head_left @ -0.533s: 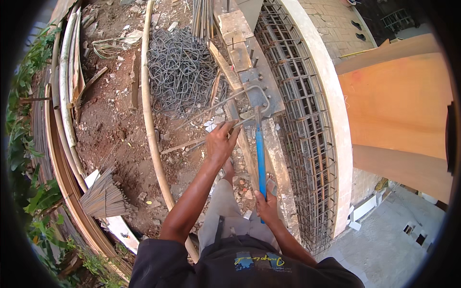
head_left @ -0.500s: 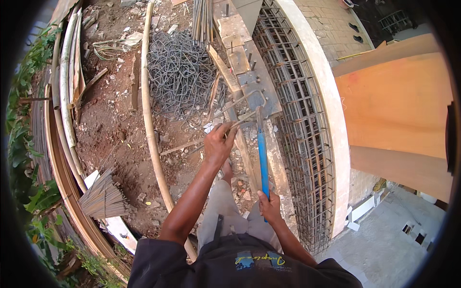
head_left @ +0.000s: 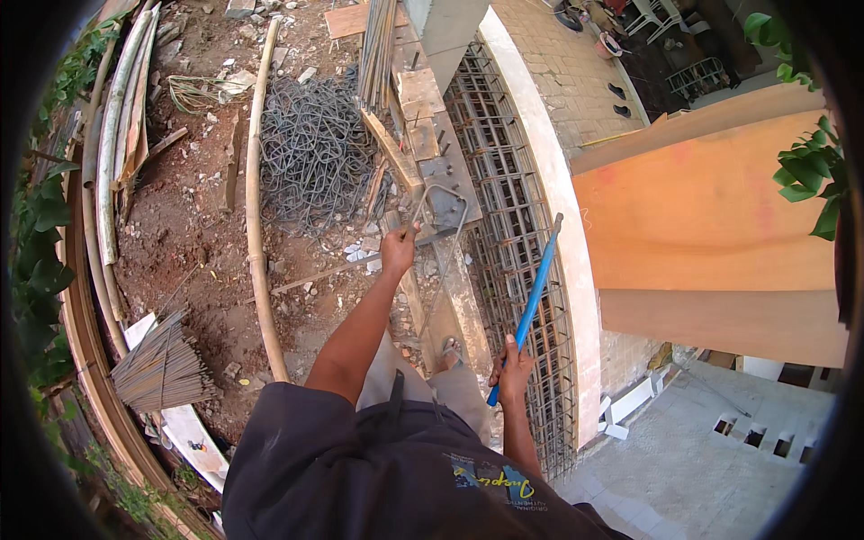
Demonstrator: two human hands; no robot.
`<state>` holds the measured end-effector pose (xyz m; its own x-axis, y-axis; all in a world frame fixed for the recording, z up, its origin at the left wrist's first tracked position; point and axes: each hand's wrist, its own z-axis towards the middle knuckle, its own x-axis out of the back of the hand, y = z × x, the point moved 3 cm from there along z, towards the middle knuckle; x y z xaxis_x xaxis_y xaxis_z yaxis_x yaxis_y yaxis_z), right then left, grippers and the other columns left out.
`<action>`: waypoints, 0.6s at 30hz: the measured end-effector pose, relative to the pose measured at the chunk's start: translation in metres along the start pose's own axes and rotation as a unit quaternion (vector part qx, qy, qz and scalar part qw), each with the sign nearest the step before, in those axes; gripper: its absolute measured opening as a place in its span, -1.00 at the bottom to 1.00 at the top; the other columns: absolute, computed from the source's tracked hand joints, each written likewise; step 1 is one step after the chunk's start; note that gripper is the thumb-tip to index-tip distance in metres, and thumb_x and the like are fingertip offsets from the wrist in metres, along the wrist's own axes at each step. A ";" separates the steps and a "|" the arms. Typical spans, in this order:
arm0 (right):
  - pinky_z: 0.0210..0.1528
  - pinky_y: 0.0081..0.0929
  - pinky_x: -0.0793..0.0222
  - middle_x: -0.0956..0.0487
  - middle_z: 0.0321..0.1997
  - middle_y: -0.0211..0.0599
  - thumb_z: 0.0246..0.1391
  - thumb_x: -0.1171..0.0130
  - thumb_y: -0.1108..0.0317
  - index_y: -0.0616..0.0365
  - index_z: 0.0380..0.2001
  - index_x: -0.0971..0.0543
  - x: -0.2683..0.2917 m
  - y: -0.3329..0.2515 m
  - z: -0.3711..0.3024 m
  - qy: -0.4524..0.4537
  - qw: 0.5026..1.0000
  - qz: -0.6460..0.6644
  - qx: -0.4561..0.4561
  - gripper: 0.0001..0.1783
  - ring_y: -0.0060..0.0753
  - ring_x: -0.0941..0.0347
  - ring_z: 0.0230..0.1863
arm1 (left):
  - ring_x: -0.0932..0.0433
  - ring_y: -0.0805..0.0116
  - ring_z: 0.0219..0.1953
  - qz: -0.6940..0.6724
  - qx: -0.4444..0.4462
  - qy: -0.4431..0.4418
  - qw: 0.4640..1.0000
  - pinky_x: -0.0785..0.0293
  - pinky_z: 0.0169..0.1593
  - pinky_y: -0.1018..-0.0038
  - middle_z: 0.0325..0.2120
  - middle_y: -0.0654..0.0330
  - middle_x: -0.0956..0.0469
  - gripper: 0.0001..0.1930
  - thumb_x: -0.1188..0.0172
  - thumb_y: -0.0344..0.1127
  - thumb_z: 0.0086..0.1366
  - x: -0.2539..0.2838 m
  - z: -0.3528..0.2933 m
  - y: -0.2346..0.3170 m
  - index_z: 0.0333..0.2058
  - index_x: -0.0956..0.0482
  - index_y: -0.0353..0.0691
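Observation:
My left hand (head_left: 398, 252) is closed round one end of a thin steel rod (head_left: 461, 229) with several bends in it. The rod's bent part passes over a dark metal plate (head_left: 445, 209) with upright pins, fixed on a wooden plank bench (head_left: 418, 94); its other end hangs back toward my legs. My right hand (head_left: 511, 369) grips the lower part of a rebar bending bar (head_left: 537, 286) with a blue handle and a bare metal head. The bar slants up to the right, apart from the rod, above a long rebar cage (head_left: 513, 171).
A heap of bent steel stirrups (head_left: 310, 148) lies on the soil beyond my left hand, next to a bamboo pole (head_left: 256, 198). Straight rods (head_left: 378, 58) rest on the bench's far end. A bundle of cut rods (head_left: 166, 364) lies at left. Orange boards (head_left: 702, 207) stand right of a pale wall edge (head_left: 558, 180).
The bending bar has swung off the plate to the right, with my right hand. The rod has turned, so its long leg points toward my legs. My left hand has shifted slightly left.

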<state>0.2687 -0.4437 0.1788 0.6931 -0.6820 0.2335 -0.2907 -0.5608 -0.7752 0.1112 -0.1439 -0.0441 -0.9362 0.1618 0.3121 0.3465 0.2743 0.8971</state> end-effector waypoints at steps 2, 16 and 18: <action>-0.80 -0.46 -0.21 -0.28 -0.77 -0.45 0.51 -0.12 -0.07 0.02 -0.42 -0.35 0.005 0.012 -0.013 -0.008 1.000 -0.013 0.001 -0.51 -0.54 -0.21 -0.85 | -0.74 -0.14 -0.22 0.017 0.037 -0.022 0.999 -0.56 -0.06 0.11 -0.38 -0.14 -0.75 -0.46 -0.27 0.26 0.42 0.004 0.010 0.001 -0.12 -0.85 -0.14; -0.79 -0.46 -0.19 -0.32 -0.76 -0.45 0.50 -0.16 0.00 0.05 -0.48 -0.39 -0.010 0.039 -0.027 -0.008 0.997 -0.075 -0.011 -0.51 -0.56 -0.20 -0.84 | -0.12 0.59 -0.69 -0.232 0.244 -0.174 0.925 -0.02 -0.61 0.51 -0.65 0.43 -0.29 -0.55 -0.28 0.09 0.53 0.023 0.008 0.028 -0.06 -0.80 -0.23; -0.79 -0.48 -0.18 -0.33 -0.76 -0.45 0.50 -0.17 0.00 0.03 -0.49 -0.39 -0.016 0.032 -0.026 -0.015 0.998 -0.062 -0.028 -0.51 -0.57 -0.22 -0.83 | -0.12 0.59 -0.69 -0.248 0.261 -0.196 0.912 -0.01 -0.61 0.53 -0.63 0.43 -0.28 -0.54 -0.27 0.10 0.54 0.026 0.009 0.031 -0.04 -0.79 -0.24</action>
<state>0.2313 -0.4632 0.1660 0.7450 -0.5917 0.3080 -0.2373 -0.6666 -0.7066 0.0978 -0.1227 -0.0105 -0.9279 0.1927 -0.3192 -0.0374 0.8037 0.5938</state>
